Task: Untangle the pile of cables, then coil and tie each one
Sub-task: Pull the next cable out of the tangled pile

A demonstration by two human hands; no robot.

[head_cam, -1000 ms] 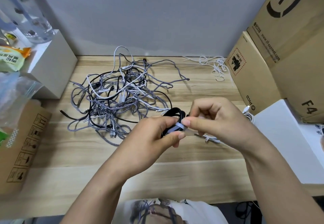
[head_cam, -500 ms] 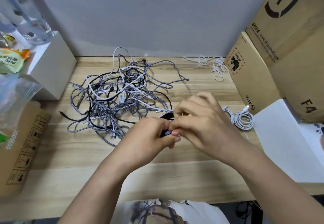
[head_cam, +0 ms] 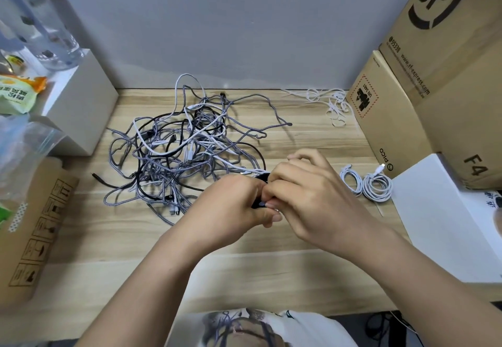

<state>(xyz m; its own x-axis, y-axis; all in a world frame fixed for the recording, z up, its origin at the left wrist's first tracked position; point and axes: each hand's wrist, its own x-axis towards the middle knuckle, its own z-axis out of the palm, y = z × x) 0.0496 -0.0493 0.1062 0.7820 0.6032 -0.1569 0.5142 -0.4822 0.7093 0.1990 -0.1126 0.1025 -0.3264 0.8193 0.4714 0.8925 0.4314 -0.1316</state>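
Wooden desk [head_cam: 244,273], black coiled cable [head_cam: 261,178] between both hands, tangled pile [head_cam: 184,148] beyond.

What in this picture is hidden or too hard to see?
- Black coiled cable: head view, mostly covered by the left hand and right hand.
- Its tie: only a sliver shows between the fingers; fastened or not, unclear.
- Tangled pile: cable count unreadable.
- Cardboard box: cut by the frame's edge.
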